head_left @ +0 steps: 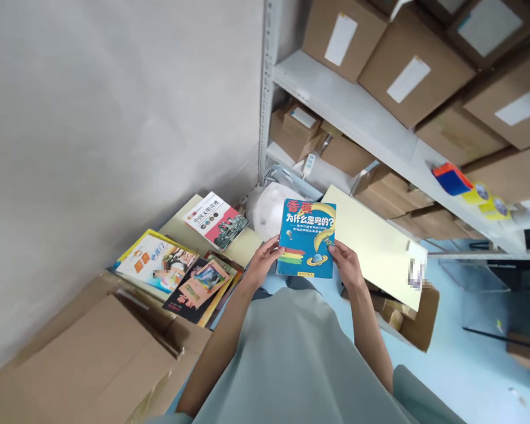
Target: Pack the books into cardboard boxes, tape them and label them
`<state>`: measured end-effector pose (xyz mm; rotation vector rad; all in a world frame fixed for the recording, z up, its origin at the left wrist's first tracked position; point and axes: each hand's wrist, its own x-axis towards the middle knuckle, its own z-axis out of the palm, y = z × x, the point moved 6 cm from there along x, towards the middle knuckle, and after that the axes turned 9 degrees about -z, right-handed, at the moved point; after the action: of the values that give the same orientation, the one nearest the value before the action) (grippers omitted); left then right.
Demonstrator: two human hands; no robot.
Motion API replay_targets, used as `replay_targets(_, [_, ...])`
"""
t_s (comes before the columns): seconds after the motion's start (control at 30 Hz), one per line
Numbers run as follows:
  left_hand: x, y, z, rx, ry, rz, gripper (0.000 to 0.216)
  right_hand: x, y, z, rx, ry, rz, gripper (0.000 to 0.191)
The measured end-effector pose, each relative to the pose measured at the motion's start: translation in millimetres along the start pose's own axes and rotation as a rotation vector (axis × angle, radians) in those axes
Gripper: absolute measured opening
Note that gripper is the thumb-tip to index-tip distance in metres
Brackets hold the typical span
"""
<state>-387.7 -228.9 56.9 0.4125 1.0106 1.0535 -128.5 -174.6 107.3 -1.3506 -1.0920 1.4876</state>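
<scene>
I hold a blue book (307, 235) with a banana picture and Chinese title upright in front of me, cover facing me. My left hand (261, 262) grips its lower left edge, fingers curled round it. My right hand (347, 263) grips its lower right edge, thumb on the cover. To the left, a pile of colourful books (189, 277) lies on cardboard. A red and white book (216, 221) rests further back on the same side.
A grey metal shelf (357, 112) on the right carries several brown cardboard boxes (413, 68). An open box with a pale yellow board (375, 247) stands by my right arm. Flattened cardboard (97, 359) lies lower left. A white wall (115, 118) fills the left.
</scene>
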Motion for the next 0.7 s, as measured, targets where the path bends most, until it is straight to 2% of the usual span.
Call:
replay_targets(0.13, [13.7, 2.6, 38.7, 0.037, -0.026, -0.035, 0.080, 5.9, -10.5, -32.8, 0.101, 0.047, -0.071, 0.061])
replay_targets(0.27, [43.1, -4.7, 81.9, 0.081, -0.010, -0.049, 0.083, 21.4, -13.0, -76.7, 0.150, 0.066, -0.115, 0.064])
replay_targets(0.37, [73.3, -14.4, 122.7, 0.104, 0.018, -0.064, 0.085, 35.5, -12.8, -123.6, 0.176, 0.080, -0.130, 0.064])
replay_targets(0.53, [120.0, -35.7, 202.5, 0.131, 0.016, -0.112, 0.085, 57.7, -9.0, -213.3, 0.208, 0.116, -0.132, 0.062])
replay_targets(0.7, [146.0, -53.1, 270.2, 0.157, 0.002, -0.132, 0.082, 80.7, 2.1, -284.8, 0.185, 0.149, -0.098, 0.069])
